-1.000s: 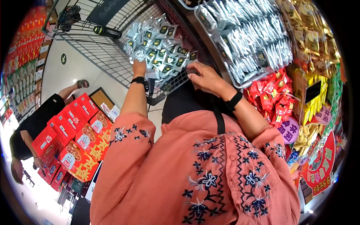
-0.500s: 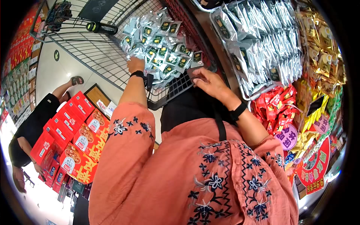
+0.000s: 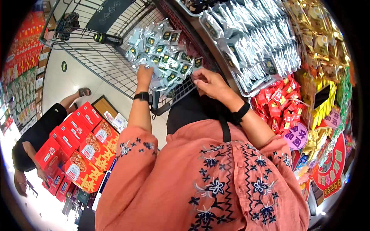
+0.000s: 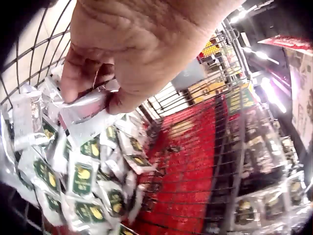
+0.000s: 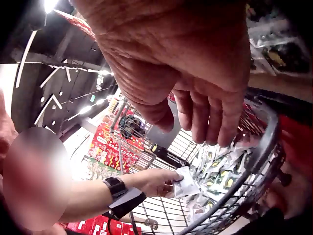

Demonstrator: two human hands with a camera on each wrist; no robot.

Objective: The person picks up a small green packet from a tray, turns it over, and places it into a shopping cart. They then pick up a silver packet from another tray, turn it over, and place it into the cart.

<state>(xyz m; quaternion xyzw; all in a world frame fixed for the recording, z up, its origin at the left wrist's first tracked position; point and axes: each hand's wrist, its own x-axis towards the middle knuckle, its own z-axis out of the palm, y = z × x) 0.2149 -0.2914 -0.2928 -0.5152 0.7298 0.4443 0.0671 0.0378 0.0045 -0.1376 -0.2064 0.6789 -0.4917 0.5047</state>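
My left hand (image 3: 144, 77) pinches a small silver packet (image 4: 87, 113) between thumb and fingers, over the near left part of a shopping cart (image 3: 86, 58). Beneath it, a heap of similar silver packets (image 3: 165, 48) with dark green labels fills this part of the cart. My right hand (image 3: 214, 84) hovers by the cart's near right rim with fingers loosely bent and nothing in them. In the right wrist view its fingers hang down in front of the heap, and the left hand's packet (image 5: 186, 184) shows beyond.
Right of the cart, a display tray (image 3: 246, 90) holds rows of silver packets, with red packets (image 3: 279, 102) below it. A dark bottle (image 3: 108, 39) lies at the cart's far left. Red boxes (image 3: 65, 134) are stacked at left, near a person in black (image 3: 42, 123).
My left hand has drawn back a little toward my body, with a packet between its fingers. The right hand stays near the rim, and the head view has swayed slightly.
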